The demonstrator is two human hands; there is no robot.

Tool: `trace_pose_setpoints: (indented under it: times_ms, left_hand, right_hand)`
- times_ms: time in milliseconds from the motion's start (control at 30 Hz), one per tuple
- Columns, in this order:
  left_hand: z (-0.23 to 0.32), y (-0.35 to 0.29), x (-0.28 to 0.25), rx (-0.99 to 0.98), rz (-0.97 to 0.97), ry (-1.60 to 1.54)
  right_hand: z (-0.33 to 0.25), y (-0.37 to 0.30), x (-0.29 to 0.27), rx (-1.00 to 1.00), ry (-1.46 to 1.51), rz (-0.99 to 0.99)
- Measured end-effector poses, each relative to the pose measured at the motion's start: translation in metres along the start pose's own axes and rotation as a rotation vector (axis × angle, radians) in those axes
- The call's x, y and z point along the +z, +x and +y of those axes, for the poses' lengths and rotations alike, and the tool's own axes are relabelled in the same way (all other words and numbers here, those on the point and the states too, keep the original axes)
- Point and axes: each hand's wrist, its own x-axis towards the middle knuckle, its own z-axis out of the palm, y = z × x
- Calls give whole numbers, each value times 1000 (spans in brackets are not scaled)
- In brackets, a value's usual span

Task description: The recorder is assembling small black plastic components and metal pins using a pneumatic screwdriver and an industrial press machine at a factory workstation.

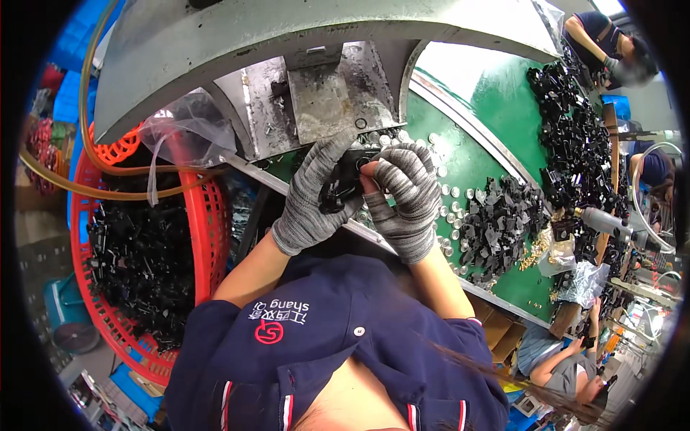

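Note:
Both my hands wear grey striped knit gloves, and some bare fingertips show on the right one. A small black molded part (341, 188) is gripped in my left hand (310, 200), with fingers and thumb wrapped about it. My right hand (407, 202) is closed in a pinch at the part's right side, its bare thumb and fingertip against it. Whether a smaller piece sits in that pinch is hidden. Just beyond my hands, many small round silvery pieces (454, 208) lie scattered on the green tabletop (444, 115).
A grey metal machine (323, 93) arches over the bench ahead. At left stands a red basket (195, 237) full of black parts (140, 251). Heaps of dark pieces (503, 226) and brass-colored bits (535, 251) lie at right, near a power screwdriver (604, 221). Other people work farther right.

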Motion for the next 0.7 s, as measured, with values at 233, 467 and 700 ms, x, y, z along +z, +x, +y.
trace_pose_setpoints:
  times_ms: [233,467,700]
  left_hand:
    - [9,-8,-6,-116,63,-64]
    - [8,-10,-1,-169,63,-97]
    - [23,-12,7,44,15,130]
  right_hand:
    - [2,0,5,70,71,-2]
    - [-9,-10,4,128,66,-1]
    - [-29,-26,-5,418,257,102]
